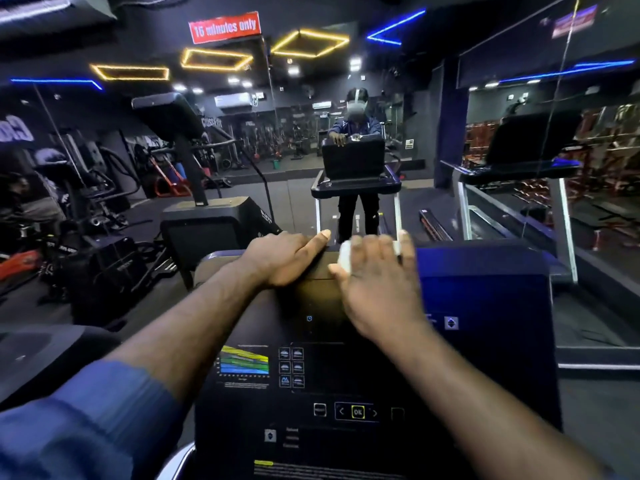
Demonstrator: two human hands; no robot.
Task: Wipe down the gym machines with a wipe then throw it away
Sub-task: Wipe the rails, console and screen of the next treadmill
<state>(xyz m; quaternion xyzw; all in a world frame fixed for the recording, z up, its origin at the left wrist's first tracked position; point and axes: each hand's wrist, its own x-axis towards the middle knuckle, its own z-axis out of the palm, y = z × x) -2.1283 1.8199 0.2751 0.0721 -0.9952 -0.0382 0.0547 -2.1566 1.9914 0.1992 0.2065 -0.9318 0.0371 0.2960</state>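
Note:
A dark treadmill console [485,306] with buttons and a coloured chart fills the lower middle of the head view. My left hand [284,259] rests on the console's top edge, fingers straight and pointing right. Just right of it, my right hand [377,282] lies on the upper console and presses a white wipe [345,258] against it. The wipe shows between thumb and forefinger and again past the little finger; the rest is hidden under the palm. The right hand looks blurred.
A large mirror ahead reflects me at the treadmill [353,161]. Another machine with a black screen [169,116] stands at the left, and a second treadmill [519,168] at the right. Weight machines crowd the far left.

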